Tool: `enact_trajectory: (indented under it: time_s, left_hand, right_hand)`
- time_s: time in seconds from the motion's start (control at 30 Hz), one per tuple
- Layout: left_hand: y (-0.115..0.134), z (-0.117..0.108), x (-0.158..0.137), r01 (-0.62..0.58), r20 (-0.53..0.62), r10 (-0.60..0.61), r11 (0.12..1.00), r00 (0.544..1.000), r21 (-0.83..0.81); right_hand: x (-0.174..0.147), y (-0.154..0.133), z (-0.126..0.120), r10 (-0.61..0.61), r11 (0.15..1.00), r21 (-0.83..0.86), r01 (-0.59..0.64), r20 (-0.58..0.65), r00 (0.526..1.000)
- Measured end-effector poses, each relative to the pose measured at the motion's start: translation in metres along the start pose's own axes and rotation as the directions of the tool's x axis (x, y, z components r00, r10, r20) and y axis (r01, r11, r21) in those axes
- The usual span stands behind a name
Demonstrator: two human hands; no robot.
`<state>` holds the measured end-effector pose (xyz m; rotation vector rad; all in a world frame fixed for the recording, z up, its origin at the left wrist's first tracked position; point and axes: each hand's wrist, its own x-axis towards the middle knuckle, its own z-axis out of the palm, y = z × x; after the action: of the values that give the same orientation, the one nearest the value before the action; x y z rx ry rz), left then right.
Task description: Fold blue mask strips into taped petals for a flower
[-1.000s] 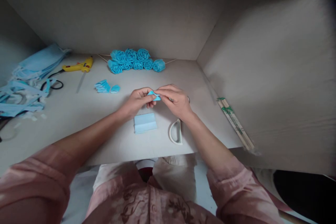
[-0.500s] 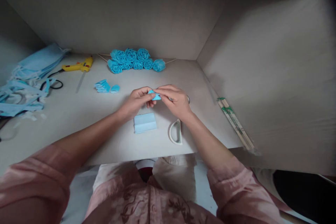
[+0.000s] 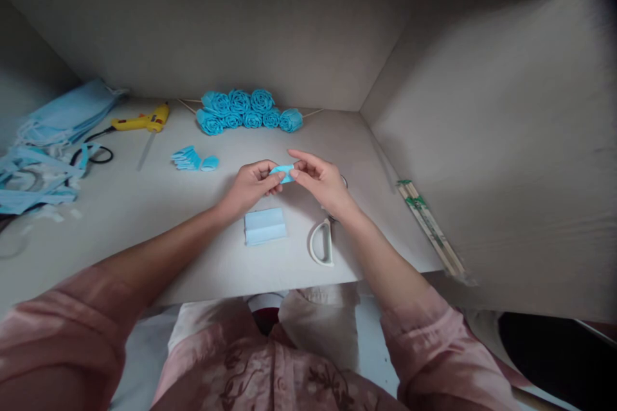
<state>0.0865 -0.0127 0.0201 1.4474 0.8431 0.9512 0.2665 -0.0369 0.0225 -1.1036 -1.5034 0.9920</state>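
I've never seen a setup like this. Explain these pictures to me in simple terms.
There is no machine here, just a person's two bare hands. Every picture comes from one camera worn on that person's head, looking forward and down.

The left hand pinches a small blue piece. The right hand has its thumb at the piece's other end, index finger raised; whether it grips too is hard to tell.

On the table, nearest the hands, lie a folded light-blue sheet and a white handle, probably of scissors, partly hidden by the right arm. Farther back are blue flowers. Toward the left are a yellow glue gun and face masks; at the right, packed sticks.
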Motion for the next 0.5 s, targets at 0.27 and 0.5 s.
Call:
enact_trajectory:
  time_s: [0.27,0.5]
  left_hand:
    - [-0.0016,-0.0001,-0.0009,-0.005,0.032,0.004,1.000,0.999,0.022]
    - [0.0006,-0.0009,-0.0003,-0.004,-0.018,0.005,1.000,1.000,0.010]
  right_hand:
    - [-0.0013,-0.0018,-0.0002,-0.022,0.999,-0.038,0.022,0.001,1.000]
    - [0.0005,0.0027,-0.0002,-0.024,0.998,-0.054,0.025,0.021,1.000]
